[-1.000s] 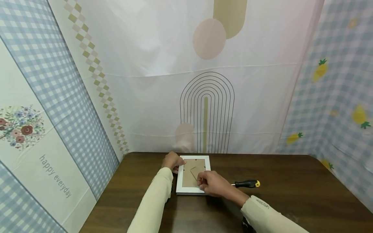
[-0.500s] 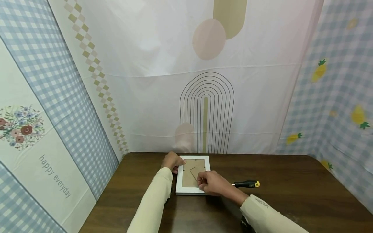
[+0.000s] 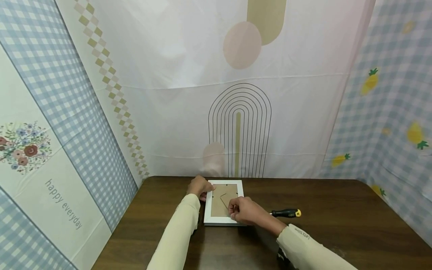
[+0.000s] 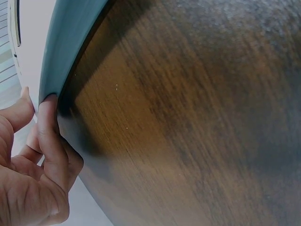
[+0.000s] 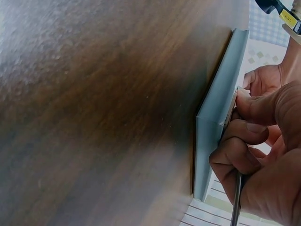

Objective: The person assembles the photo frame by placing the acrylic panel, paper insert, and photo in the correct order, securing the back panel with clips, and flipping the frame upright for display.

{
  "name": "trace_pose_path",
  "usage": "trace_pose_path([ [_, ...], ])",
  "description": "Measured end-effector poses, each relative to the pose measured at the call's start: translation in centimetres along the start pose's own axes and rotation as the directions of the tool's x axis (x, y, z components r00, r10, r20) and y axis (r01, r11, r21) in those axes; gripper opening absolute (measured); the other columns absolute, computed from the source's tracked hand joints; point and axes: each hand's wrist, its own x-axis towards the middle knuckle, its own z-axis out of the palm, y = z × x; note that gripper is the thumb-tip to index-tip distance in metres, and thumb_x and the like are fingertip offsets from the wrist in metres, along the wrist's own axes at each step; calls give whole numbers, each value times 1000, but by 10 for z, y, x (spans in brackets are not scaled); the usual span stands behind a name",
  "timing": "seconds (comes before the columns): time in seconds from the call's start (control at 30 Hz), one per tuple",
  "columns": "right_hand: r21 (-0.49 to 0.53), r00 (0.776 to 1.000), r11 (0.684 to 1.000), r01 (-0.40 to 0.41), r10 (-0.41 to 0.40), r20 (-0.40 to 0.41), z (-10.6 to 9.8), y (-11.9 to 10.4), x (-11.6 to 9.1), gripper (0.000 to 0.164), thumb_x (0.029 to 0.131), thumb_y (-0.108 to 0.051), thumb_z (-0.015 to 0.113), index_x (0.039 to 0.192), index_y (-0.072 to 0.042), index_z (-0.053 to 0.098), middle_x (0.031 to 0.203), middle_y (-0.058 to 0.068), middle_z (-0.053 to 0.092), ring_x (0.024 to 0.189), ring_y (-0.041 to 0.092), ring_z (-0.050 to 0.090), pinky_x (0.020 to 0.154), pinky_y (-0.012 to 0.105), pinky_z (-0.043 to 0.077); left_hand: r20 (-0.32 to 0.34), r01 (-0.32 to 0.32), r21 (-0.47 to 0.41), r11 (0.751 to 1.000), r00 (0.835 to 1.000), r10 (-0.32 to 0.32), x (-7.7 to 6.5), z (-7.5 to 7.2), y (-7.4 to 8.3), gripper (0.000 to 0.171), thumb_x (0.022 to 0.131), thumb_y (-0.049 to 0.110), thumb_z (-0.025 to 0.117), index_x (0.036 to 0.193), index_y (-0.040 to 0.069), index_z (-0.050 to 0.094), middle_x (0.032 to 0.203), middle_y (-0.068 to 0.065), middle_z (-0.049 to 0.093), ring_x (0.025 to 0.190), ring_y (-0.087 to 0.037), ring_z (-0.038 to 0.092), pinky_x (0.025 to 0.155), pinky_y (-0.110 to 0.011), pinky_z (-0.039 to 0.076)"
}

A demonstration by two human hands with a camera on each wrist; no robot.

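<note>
A white picture frame [image 3: 208,210] lies face down on the table, its brown backing board [image 3: 221,206] up, with small dark tabs along the edges. My left hand [image 3: 199,186] holds the frame's left side near the far corner; in the left wrist view its thumb is on top and a finger presses the outer side. My right hand [image 3: 248,212] is at the near right corner, thumb and index finger at the backing's edge. Its curled lower fingers grip the metal shaft [image 5: 237,202] of a screwdriver, whose black-and-yellow handle [image 3: 287,213] sticks out to the right. The right fingertips' exact contact is hidden.
The dark wooden table [image 3: 162,225] reaches to a white printed cloth [image 3: 182,123] hanging behind it. Blue checked cloths hang at the left and right. A dark device [image 3: 285,258] shows under the right sleeve.
Both hands keep their places on the frame. My right wrist and sleeve have shifted very slightly left; the frame and screwdriver look almost unmoved.
</note>
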Motion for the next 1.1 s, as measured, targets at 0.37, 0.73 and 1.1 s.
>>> trace_pose_path([
  [0.37,-12,999,999,-33,32,-21,0,-4,0,8,83,0,69,85,-8,71,79,-6,61,72,11,55,63,23,43,-1,-5,11,1000,1000,5,-2,0,0,40,90,34,97,95,0,76,84,-19,76,67,-28,79,55,-38,71],
  [0.73,21,1000,1000,12,-12,21,0,6,-2,14,92,0,70,88,-13,69,82,-7,62,73,8,56,65,24,46,7,-2,1,1000,1000,2,-8,1,-2,40,91,32,96,99,-2,78,82,-19,75,69,-29,78,57,-39,71],
  [1.1,89,1000,996,-4,3,3,-3,4,1,17,89,0,81,85,-13,71,79,-6,65,72,10,57,64,22,44,10,-11,-26,1000,1000,11,-6,-1,1,39,91,31,96,93,-2,76,81,-20,75,67,-30,79,56,-40,71],
])
